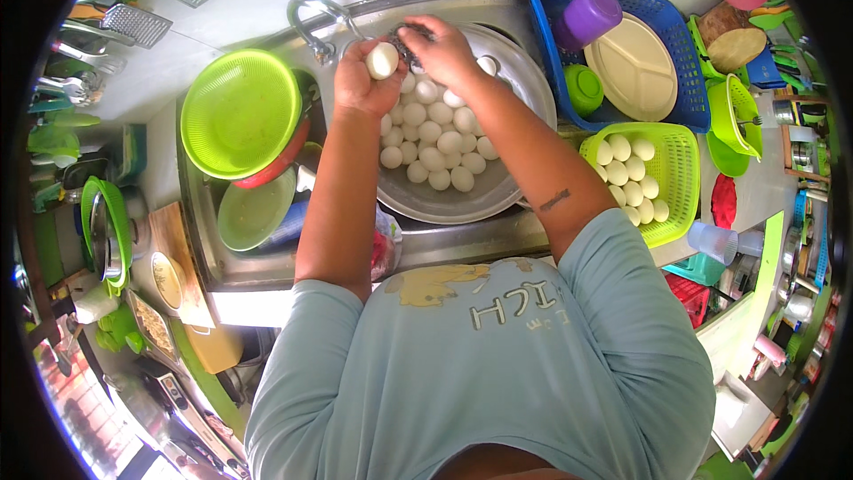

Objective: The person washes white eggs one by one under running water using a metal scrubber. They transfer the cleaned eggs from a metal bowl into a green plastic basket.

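My left hand (366, 80) holds a white egg (382, 61) in its palm and fingers, near the faucet (322, 47). Close on its right, my right hand (436, 47) has its fingers bent around a dark scouring pad (414, 40), which they partly cover. Below both hands, a large round metal basin (413, 203) in the sink holds many white eggs (432, 159). To the right, a lime-green plastic basket (676, 167) contains several more white eggs (634, 195), partly behind my right upper arm.
Left of the basin, a lime-green colander (240, 113) rests on a red bowl (280, 163), beside a pale green plate (256, 213). A blue basket (693, 107) at the upper right holds a purple cup (590, 17), a divided plate (633, 70) and a green cup (584, 90).
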### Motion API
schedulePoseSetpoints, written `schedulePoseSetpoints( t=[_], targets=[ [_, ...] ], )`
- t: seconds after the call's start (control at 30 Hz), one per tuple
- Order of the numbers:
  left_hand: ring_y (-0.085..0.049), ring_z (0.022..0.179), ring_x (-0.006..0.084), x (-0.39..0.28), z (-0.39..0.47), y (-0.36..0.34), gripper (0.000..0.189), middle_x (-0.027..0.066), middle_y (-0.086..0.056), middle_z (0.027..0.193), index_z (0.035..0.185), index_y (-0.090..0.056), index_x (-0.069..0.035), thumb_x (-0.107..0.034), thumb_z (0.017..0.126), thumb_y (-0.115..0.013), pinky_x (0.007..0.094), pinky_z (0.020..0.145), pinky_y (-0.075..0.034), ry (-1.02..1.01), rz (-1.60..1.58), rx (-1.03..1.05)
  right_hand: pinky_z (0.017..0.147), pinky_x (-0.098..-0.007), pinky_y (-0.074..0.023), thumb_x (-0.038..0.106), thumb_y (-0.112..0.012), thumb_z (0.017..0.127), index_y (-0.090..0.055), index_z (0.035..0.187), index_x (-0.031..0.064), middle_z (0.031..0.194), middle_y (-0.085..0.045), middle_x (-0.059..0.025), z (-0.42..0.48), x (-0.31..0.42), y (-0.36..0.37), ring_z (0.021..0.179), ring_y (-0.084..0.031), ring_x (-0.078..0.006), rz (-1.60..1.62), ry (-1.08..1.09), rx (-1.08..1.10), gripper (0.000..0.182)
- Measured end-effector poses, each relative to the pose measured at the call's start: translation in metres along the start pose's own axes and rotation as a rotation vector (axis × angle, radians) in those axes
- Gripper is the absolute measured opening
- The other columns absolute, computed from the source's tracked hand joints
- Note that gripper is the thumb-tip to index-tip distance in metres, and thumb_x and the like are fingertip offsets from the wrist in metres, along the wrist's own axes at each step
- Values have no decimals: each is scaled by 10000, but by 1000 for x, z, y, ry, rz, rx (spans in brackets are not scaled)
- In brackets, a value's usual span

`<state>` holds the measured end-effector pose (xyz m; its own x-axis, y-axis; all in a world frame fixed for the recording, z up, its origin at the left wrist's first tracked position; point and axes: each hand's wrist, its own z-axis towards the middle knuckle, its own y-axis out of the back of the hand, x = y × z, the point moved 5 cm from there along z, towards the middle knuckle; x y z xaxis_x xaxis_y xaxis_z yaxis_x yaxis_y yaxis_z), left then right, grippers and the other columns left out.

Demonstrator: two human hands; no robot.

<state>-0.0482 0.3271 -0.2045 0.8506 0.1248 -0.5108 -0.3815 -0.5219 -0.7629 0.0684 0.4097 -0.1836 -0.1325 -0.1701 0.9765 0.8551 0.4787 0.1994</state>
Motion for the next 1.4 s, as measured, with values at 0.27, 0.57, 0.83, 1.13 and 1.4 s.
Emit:
schedulePoseSetpoints(
  t=[0.27, 0.57, 0.83, 1.13, 1.4],
  targets=[
    [-616, 971, 296, 0, -5, -4, 317, 169, -617, 1052, 1073, -522, 31, -221, 952, -374, 453, 870, -509, -93, 6, -35, 877, -415, -490, 262, -708, 813, -661, 1122, 151, 1052, -623, -139, -57, 66, -21, 975, -594, -321, -461, 645, -169, 332],
    [-606, 914, 317, 2, 2, 10, 262, 144, -619, 967, 984, -555, 1, -222, 915, -433, 494, 862, -497, -39, -59, -120, 846, -399, -500, 311, -698, 828, -669, 1103, 90, 1024, -645, -143, -29, 31, 0, 962, -609, -323, -127, 264, -161, 354],
    [-628, 888, 260, 14, 21, 13, 220, 121, -625, 953, 1080, -556, -41, -202, 969, -456, 420, 803, -537, 42, 271, -136, 829, -398, -513, 336, -688, 851, -667, 1102, 113, 1070, -619, -168, -34, 4, 7, 952, -627, -322, -278, 155, -226, 337],
    [-505, 1084, 296, -31, 20, -17, 323, 172, -424, 1224, 1237, -468, 24, -107, 943, -503, 356, 878, -545, -46, 153, -25, 884, -437, -490, 417, -663, 831, -666, 1103, 104, 1093, -617, -206, -58, -40, 2, 1005, -616, -364, -226, -126, 7, 415],
    [-569, 919, 210, -29, -4, -43, 283, 85, -535, 1096, 1203, -573, -37, -96, 927, -553, 301, 822, -514, 65, 840, 161, 868, -416, -494, 424, -655, 843, -662, 1138, 163, 1071, -604, -180, -70, -43, 1, 979, -624, -334, -420, -96, 130, 395]
  ],
)
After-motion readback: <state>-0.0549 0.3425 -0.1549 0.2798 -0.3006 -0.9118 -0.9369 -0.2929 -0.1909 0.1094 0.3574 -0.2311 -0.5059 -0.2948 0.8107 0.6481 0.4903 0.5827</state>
